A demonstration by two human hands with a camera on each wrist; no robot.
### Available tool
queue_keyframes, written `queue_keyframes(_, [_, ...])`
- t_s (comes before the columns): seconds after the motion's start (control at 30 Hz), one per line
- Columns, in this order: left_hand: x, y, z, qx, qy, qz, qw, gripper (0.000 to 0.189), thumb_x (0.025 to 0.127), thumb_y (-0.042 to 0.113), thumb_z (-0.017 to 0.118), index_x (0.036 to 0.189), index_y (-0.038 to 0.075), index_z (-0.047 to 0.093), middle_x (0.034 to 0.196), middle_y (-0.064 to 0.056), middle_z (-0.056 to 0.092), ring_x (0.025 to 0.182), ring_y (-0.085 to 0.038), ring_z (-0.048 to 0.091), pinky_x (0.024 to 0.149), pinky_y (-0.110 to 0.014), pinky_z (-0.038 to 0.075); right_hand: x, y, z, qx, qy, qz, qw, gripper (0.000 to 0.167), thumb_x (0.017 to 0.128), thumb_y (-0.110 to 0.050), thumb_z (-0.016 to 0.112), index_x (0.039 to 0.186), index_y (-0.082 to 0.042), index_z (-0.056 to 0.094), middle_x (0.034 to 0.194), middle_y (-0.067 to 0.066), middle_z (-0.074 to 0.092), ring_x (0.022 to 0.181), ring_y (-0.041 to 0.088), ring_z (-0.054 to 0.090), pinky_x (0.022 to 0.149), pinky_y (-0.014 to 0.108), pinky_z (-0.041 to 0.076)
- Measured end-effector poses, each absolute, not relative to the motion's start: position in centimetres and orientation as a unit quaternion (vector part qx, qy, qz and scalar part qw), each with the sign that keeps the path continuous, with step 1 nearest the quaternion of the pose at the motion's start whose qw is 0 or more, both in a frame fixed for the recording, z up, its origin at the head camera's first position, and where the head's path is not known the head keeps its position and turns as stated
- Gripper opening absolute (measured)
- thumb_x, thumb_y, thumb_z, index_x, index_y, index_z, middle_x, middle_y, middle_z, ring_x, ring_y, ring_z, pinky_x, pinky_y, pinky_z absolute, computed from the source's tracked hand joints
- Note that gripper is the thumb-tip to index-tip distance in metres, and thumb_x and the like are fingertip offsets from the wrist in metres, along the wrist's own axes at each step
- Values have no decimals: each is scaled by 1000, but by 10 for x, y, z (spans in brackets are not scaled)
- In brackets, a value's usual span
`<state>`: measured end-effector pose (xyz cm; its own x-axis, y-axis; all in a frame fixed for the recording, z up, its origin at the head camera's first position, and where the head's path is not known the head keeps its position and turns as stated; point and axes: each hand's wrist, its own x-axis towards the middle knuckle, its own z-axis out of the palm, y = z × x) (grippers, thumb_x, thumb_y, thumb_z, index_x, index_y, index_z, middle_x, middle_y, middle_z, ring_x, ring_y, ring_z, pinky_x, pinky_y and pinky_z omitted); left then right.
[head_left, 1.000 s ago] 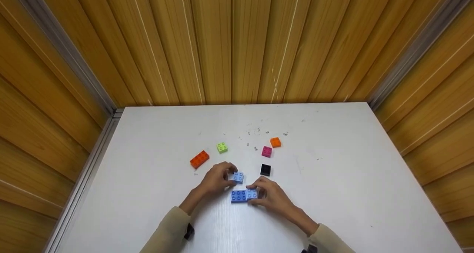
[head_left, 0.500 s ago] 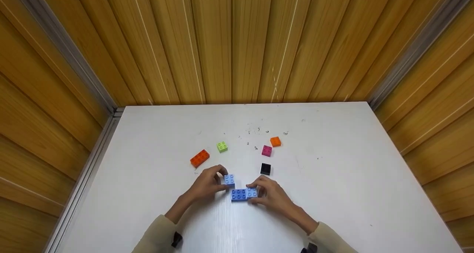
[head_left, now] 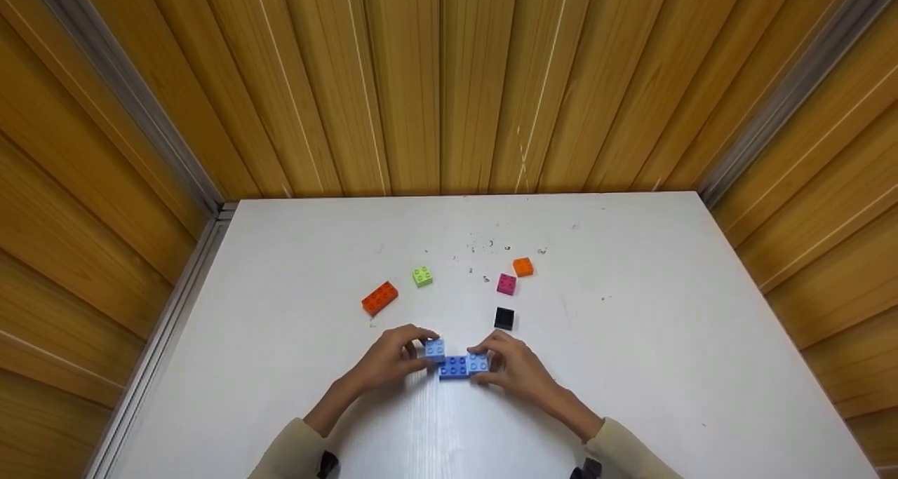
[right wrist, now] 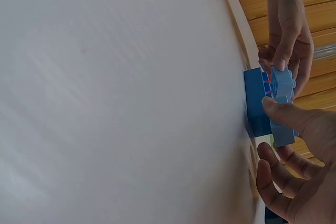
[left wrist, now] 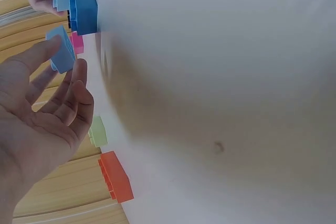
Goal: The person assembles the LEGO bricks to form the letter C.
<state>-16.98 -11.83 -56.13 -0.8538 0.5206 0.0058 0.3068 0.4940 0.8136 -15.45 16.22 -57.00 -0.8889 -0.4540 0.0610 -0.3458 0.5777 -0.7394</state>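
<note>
My left hand (head_left: 393, 356) pinches a light blue two-by-two brick (head_left: 434, 350) between thumb and fingers. It is close over the left end of a longer, darker blue brick (head_left: 452, 368) on the table. A gap shows between the held brick (left wrist: 64, 56) and the dark blue brick (left wrist: 86, 6) in the left wrist view. My right hand (head_left: 515, 367) grips a second light blue two-by-two brick (head_left: 478, 362), seated on the right end of the dark blue one. From the right wrist, the thumb lies across that brick (right wrist: 283, 134), and the other fingers are partly behind it.
Beyond my hands lie a black brick (head_left: 504, 318), a magenta brick (head_left: 506, 284) and an orange brick (head_left: 523, 266). Farther left are a lime green brick (head_left: 422, 276) and a long red-orange brick (head_left: 380, 298). Wood-patterned panels (head_left: 449, 86) enclose the white table (head_left: 631, 325).
My left hand has carried its light blue brick leftward, then toward me, to the left end of the dark blue brick. The right hand has kept its grip in place.
</note>
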Motion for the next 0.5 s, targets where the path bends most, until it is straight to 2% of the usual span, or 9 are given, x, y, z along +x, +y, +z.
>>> queue_keyframes(0.37, [-164, -119, -569, 256, 851, 441, 128, 35, 91, 15, 77, 124, 10, 67, 116, -5, 71, 94, -20, 64, 84, -25, 56, -154, 163, -573, -232, 879, -412, 57, 40, 78, -16, 87, 116, -13, 74, 101, -1, 63, 82, 14, 59, 73, 24, 52])
queue_keyframes(0.5, [-164, -116, -569, 256, 852, 441, 117, 36, 89, 12, 79, 124, 10, 69, 115, -5, 72, 90, -21, 64, 80, -24, 55, -154, 164, -573, -229, 881, -409, 59, 40, 79, -14, 87, 117, -13, 74, 101, -1, 63, 82, 13, 59, 72, 25, 53])
